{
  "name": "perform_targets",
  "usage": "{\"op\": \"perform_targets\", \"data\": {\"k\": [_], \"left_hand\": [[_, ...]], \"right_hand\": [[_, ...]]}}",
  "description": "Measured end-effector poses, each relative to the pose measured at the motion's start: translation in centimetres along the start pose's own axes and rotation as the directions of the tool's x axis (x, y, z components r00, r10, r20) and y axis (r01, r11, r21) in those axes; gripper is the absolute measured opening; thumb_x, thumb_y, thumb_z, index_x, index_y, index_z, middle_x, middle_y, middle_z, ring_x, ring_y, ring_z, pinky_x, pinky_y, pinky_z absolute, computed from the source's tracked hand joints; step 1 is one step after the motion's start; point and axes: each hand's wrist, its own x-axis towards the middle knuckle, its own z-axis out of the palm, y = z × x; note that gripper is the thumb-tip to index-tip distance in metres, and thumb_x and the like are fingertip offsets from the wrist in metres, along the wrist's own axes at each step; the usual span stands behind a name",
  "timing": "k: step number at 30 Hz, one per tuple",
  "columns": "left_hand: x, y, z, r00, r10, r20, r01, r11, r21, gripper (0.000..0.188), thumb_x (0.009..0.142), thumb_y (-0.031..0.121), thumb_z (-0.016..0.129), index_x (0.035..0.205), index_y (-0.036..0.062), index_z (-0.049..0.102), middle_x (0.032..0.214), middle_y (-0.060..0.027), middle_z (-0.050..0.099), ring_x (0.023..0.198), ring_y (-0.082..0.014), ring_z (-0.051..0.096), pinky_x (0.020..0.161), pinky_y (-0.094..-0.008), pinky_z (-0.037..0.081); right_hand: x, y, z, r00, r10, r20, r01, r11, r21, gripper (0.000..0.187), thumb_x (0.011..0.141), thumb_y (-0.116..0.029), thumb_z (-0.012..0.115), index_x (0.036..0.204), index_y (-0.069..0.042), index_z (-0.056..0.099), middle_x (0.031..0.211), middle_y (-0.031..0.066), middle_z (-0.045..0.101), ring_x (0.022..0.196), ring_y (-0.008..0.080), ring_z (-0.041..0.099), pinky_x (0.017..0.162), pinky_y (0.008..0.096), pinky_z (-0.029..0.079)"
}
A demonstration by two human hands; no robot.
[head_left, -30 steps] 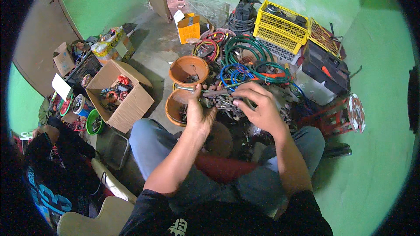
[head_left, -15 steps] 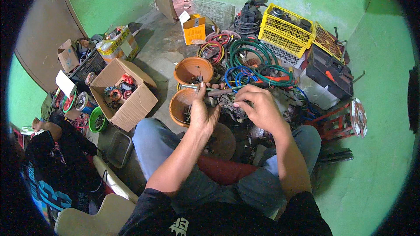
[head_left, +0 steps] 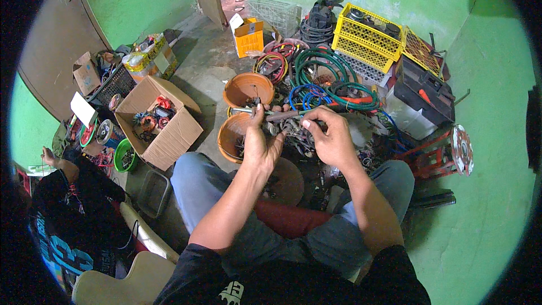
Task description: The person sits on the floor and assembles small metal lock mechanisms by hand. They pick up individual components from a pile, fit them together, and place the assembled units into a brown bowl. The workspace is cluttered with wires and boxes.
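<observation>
My left hand (head_left: 259,142) is raised in front of my knees, palm turned up. Its fingers are closed round a slim, greyish rod-shaped piece (head_left: 282,116) that lies across toward the right hand; its exact kind is unclear. Close by on the right, my right hand (head_left: 330,138) has thumb and forefinger pinched together at the piece's right end. Whatever sits between those fingertips is too small to make out. Beneath both hands lies a heap of dark, tangled metal scraps and wires (head_left: 299,141). Two orange-brown bowls, a far one (head_left: 240,85) and a near one (head_left: 226,135), stand beside the left hand.
A cardboard box (head_left: 183,135) of wire coils stands left. Green hose (head_left: 302,70), yellow crates (head_left: 364,45) and a black toolbox (head_left: 420,93) lie beyond. A red metal stand (head_left: 437,155) is at right. Another person in black (head_left: 79,209) sits at left, one hand raised.
My right hand has shifted slightly down and its fingers have drawn closer together. The left hand keeps its hold almost unmoved. At left, the other person's hand has moved a little.
</observation>
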Motion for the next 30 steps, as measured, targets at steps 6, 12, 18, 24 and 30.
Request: {"op": "perform_targets", "data": {"k": [6,12,18,24,30], "left_hand": [[0.0,0.3,0.2,0.998,-0.038,-0.059,0.033,0.996,-0.082,0.023,0.105,0.033,0.043,0.099,0.013,0.053,0.098,-0.0073,0.063,0.109,-0.0268,0.061,0.097,-0.0496,0.046],[0.8,0.6,-0.6,0.992,-0.112,-0.06,0.094,0.966,-0.24,0.024,0.105,0.032,0.045,0.097,0.0115,0.053,0.101,-0.0088,0.062,0.111,-0.0278,0.06,0.098,-0.0529,0.046],[0.2,1.2,0.2,0.983,-0.136,-0.12,0.099,0.957,-0.272,0.024,0.104,0.031,0.046,0.098,0.0089,0.054,0.101,-0.0107,0.062,0.112,-0.0291,0.06,0.1,-0.0546,0.046],[0.5,1.0,-0.1,0.99,-0.119,-0.076,0.091,0.95,-0.3,0.022,0.104,0.03,0.047,0.099,0.0094,0.054,0.101,-0.0118,0.062,0.111,-0.0297,0.06,0.097,-0.0494,0.05],[-0.6,-0.2,0.1,0.997,-0.081,0.007,0.081,0.981,-0.179,0.023,0.103,0.034,0.05,0.101,0.011,0.052,0.104,-0.0117,0.062,0.108,-0.0315,0.06,0.097,-0.0514,0.05]], "right_hand": [[-0.4,-0.1,1.7,0.995,0.019,-0.102,-0.007,0.994,0.111,0.007,0.089,-0.004,0.063,0.091,0.002,0.061,0.087,0.0148,0.064,0.084,0.0285,0.065,0.078,0.0347,0.048],[-0.4,0.5,2.4,0.988,-0.037,-0.151,0.084,0.944,0.32,0.012,0.094,-0.011,0.06,0.091,0.001,0.06,0.091,0.0105,0.065,0.091,0.0197,0.063,0.087,0.0329,0.047],[-0.4,1.5,2.6,0.99,0.099,-0.098,-0.024,0.814,0.581,0.017,0.098,-0.016,0.058,0.096,0.001,0.063,0.095,0.0063,0.065,0.092,0.0143,0.059,0.09,0.0306,0.045],[-0.6,1.6,3.1,0.965,0.259,-0.029,-0.156,0.661,0.734,0.015,0.099,-0.016,0.059,0.1,-0.002,0.065,0.096,0.0016,0.065,0.092,0.0104,0.057,0.09,0.0274,0.043],[-1.1,2.2,4.1,0.94,0.329,-0.087,-0.194,0.73,0.655,0.018,0.099,-0.018,0.06,0.1,-0.001,0.065,0.093,0.0021,0.065,0.088,0.01,0.057,0.084,0.0269,0.045]]}}
